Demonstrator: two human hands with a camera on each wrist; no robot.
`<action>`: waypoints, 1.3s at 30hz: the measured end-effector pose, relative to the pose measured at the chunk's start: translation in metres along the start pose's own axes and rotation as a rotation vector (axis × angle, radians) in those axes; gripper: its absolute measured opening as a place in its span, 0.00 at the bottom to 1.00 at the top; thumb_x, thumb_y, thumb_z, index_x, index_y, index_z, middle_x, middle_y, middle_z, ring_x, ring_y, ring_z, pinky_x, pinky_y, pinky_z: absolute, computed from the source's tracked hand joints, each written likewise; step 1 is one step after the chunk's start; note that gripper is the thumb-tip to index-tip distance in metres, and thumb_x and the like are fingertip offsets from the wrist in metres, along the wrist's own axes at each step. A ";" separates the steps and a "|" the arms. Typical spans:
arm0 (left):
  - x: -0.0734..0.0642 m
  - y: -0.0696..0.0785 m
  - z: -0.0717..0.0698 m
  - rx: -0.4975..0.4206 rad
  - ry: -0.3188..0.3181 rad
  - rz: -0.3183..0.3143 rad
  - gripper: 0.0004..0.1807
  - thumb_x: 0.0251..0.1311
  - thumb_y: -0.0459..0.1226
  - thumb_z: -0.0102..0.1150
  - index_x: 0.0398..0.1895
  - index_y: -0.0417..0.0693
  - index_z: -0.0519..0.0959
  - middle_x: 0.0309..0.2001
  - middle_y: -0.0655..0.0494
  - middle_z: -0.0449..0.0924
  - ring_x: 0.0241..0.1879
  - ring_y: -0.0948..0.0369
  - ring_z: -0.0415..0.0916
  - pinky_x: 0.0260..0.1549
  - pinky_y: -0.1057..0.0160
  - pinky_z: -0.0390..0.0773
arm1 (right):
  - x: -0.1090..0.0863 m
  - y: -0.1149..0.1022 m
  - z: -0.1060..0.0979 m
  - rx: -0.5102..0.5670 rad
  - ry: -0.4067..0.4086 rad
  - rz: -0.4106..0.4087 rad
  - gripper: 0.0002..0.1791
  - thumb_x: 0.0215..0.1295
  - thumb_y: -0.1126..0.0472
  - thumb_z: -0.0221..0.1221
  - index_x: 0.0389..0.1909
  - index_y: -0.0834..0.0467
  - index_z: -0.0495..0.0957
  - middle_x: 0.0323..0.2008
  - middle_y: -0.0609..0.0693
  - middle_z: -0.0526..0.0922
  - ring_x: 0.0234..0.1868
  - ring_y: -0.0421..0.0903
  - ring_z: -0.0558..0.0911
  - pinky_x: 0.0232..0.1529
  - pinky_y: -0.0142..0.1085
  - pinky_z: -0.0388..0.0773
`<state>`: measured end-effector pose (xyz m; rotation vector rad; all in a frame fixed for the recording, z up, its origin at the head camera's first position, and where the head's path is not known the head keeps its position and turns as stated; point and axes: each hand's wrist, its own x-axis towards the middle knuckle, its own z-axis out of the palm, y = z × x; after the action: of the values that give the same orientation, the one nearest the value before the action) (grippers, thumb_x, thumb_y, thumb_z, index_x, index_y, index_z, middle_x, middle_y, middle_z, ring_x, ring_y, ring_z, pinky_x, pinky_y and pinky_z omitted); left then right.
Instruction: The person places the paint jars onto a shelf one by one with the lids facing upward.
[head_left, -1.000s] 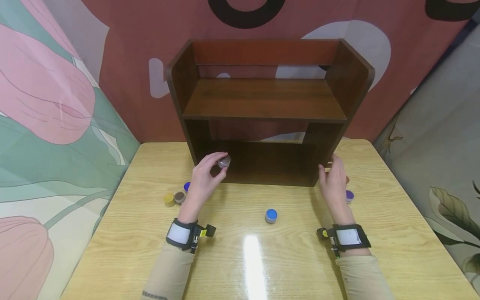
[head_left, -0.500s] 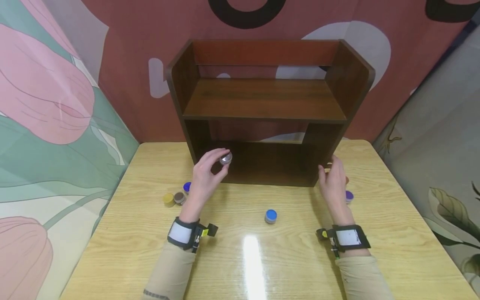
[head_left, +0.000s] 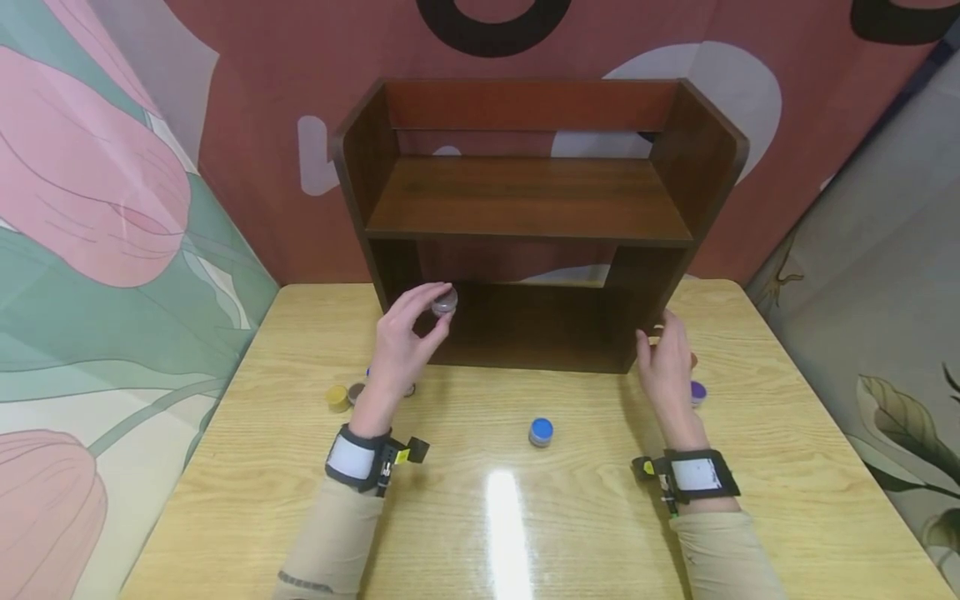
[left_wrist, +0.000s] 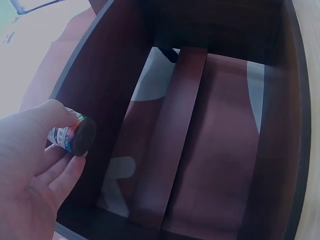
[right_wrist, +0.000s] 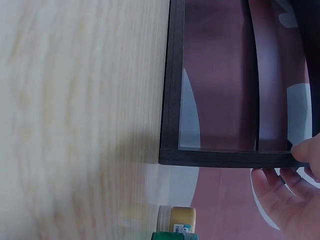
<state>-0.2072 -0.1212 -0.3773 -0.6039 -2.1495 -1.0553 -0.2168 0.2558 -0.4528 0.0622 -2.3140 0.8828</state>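
My left hand (head_left: 396, 350) pinches a small paint jar (head_left: 446, 302) between thumb and fingertips, in front of the lower opening of a brown wooden shelf unit (head_left: 528, 200). In the left wrist view the jar (left_wrist: 84, 136) is tilted sideways, its dark lid facing the unit's interior and a colourful label on its side. At the unit's right side panel, my right hand (head_left: 666, 367) holds the edge. The right wrist view puts the thumb on one side of the panel and curled fingers (right_wrist: 272, 192) on the other.
On the wooden table (head_left: 450, 533) stand a blue-lidded jar (head_left: 541, 432) in front, a yellow jar (head_left: 337, 398) and a brown jar (head_left: 356, 393) at left, others partly hidden by the left arm, and a purple jar (head_left: 698, 392) at right. A green jar (right_wrist: 170, 236) shows beyond the panel.
My left hand has shifted slightly up and to the left with the paint jar, uncovering part of another jar beside its wrist. The right hand stays at the side panel.
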 end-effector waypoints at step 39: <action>0.040 0.017 -0.039 0.033 0.083 0.070 0.23 0.61 0.32 0.66 0.61 0.44 0.76 0.59 0.48 0.82 0.55 0.54 0.82 0.56 0.59 0.83 | 0.000 0.001 0.001 0.018 0.003 0.006 0.24 0.71 0.67 0.56 0.63 0.73 0.64 0.53 0.73 0.73 0.50 0.67 0.76 0.44 0.56 0.80</action>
<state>-0.2093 -0.1393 -0.3216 -0.6051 -2.0557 -0.9884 -0.2172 0.2563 -0.4544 0.0620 -2.3046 0.9059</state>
